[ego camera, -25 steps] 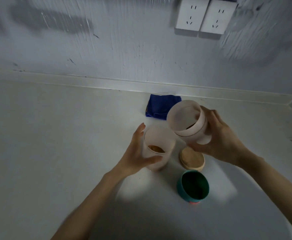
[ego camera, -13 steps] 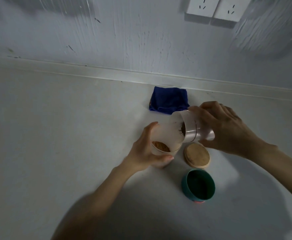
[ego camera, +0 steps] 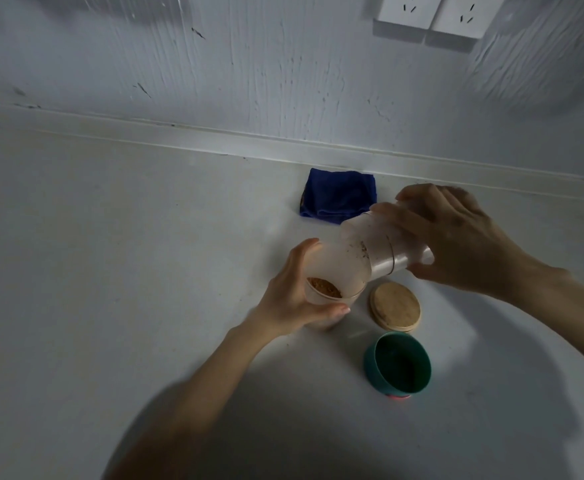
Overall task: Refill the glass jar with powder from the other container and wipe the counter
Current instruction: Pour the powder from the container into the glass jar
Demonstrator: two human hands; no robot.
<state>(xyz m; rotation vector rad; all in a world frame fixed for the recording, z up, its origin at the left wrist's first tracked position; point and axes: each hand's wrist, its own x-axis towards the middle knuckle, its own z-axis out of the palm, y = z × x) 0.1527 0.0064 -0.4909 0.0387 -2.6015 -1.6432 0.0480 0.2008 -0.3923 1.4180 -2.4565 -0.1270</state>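
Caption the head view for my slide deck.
Right hand tips container into jar steadied by left hand.

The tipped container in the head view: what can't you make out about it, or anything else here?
- Tipped container: its base is covered by the right hand; powder left inside is unclear through frosted walls.
- Glass jar: near wall hidden by the left hand.
- Wall sockets: cut off by the top edge.
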